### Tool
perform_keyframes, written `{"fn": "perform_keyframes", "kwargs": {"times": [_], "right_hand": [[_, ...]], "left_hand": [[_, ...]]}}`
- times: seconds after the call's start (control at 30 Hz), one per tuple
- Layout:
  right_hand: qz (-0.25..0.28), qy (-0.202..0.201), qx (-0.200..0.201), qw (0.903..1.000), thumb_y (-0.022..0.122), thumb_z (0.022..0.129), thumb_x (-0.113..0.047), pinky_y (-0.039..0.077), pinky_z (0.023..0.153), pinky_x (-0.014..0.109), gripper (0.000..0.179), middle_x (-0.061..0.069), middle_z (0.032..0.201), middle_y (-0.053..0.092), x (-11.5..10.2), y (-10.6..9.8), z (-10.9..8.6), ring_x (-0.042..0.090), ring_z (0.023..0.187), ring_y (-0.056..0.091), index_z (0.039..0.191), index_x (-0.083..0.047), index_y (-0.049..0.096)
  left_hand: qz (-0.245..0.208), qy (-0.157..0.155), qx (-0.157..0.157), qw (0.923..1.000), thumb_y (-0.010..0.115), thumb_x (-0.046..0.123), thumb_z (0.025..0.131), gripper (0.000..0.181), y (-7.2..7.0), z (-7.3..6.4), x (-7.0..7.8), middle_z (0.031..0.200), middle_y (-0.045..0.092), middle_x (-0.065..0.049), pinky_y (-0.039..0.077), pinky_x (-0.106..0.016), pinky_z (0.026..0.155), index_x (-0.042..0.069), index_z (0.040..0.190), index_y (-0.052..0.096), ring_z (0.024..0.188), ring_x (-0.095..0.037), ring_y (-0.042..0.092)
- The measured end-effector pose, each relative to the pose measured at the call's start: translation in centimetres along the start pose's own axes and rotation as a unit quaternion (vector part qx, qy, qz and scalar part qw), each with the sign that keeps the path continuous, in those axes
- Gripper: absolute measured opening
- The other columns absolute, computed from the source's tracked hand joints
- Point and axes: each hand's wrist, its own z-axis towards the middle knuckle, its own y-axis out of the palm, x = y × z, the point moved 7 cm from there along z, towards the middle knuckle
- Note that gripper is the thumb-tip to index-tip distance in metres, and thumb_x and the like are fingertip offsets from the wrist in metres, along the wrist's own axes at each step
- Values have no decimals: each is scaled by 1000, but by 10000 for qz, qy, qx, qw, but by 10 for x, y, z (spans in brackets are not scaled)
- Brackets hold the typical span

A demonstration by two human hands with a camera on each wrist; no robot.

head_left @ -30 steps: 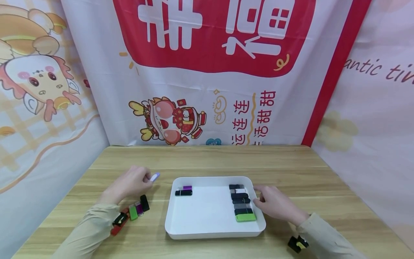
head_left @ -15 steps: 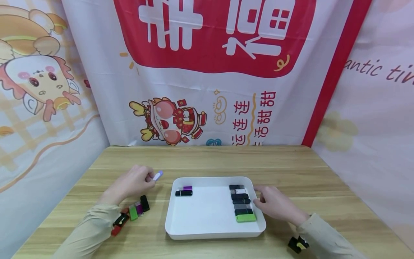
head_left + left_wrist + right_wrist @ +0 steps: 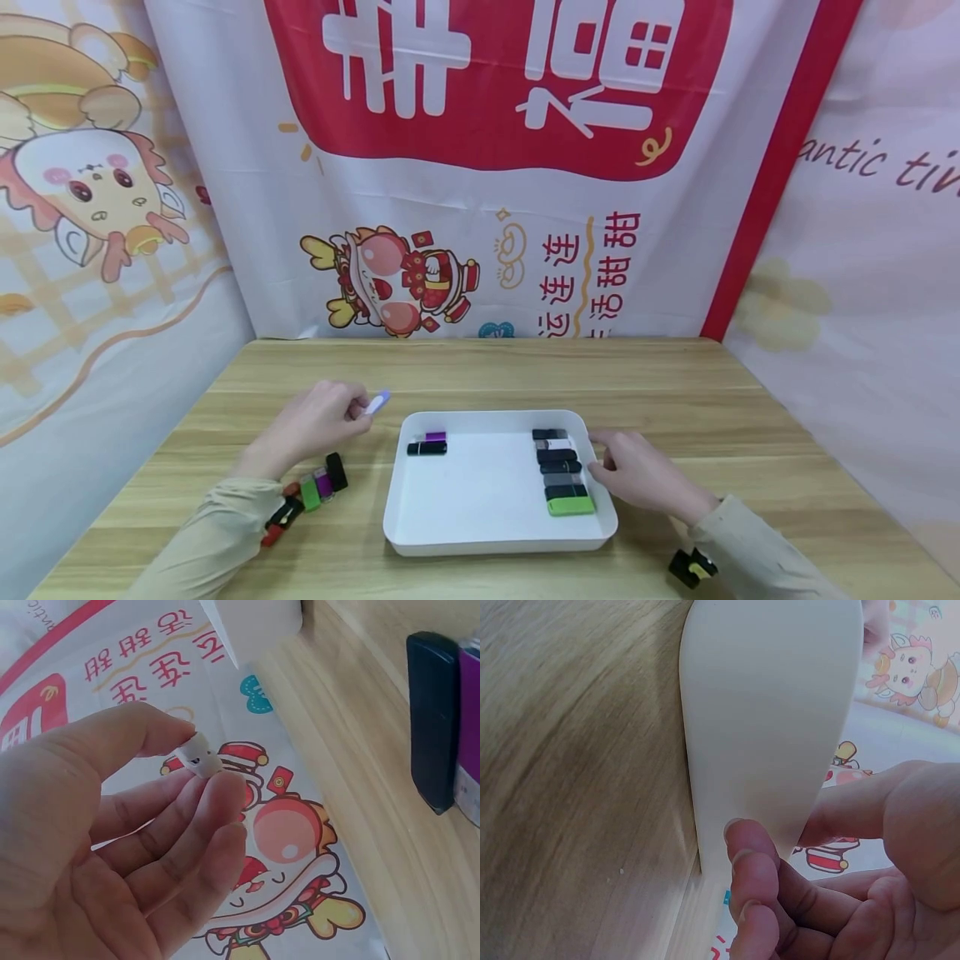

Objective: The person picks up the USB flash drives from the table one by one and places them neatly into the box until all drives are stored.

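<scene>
My left hand (image 3: 322, 421) pinches a white and lavender USB flash drive (image 3: 378, 402) between thumb and fingers, above the table left of the tray. In the left wrist view only the drive's white end (image 3: 199, 756) shows; the fingers hide the remainder. A white tray (image 3: 465, 546) stands on the table. My right hand (image 3: 641, 471) grips its right wall, with fingertips on the outside and the thumb at the rim. Inside the tray, several flash drives (image 3: 562, 467) form a column at the right. A purple one (image 3: 435, 437) and a black one (image 3: 427, 448) lie upper left.
Several more flash drives lie by the left forearm, among them a green one (image 3: 310, 492), a purple one (image 3: 323, 483) and a black one (image 3: 336, 472). A small black and yellow object (image 3: 692, 568) is beside the right sleeve. A printed cloth (image 3: 495, 192) hangs behind the table.
My left hand has moved a little right and away from me, carrying the white and lavender flash drive toward the tray's far left corner. The right hand and tray stay put.
</scene>
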Motion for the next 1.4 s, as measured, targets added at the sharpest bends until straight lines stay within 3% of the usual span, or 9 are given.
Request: {"fn": "perform_keyframes", "kwargs": {"times": [0.87, 1.1, 1.4], "right_hand": [[-7, 27, -58, 10000, 70, 89, -13, 36, 44, 25, 51, 1, 63, 55, 1, 2, -2, 13, 48, 47, 136, 1, 55], [-13, 16, -33, 10000, 70, 90, -14, 35, 44, 24, 51, 1, 62, 55, 1, 1, -1, 13, 48, 47, 136, 0, 55], [-18, 41, -44, 10000, 71, 90, -15, 37, 45, 26, 51, 1, 63, 55, 1, 1, 0, 14, 48, 48, 136, -1, 55]], "left_hand": [[60, 735, 288, 9969, 72, 14, 84, 8, -2, -6, 35, 74, 55, 11, 43, -23, 53, 13, 92, 71, 61, -3, 47], [173, 703, 298, 9969, 75, 18, 85, 13, 4, -6, 44, 80, 59, 10, 46, -23, 59, 14, 97, 73, 68, -6, 53], [212, 1025, 278, 9941, 75, 20, 86, 13, 17, -7, 56, 86, 64, 9, 49, -24, 65, 15, 98, 73, 74, -7, 58]]}}
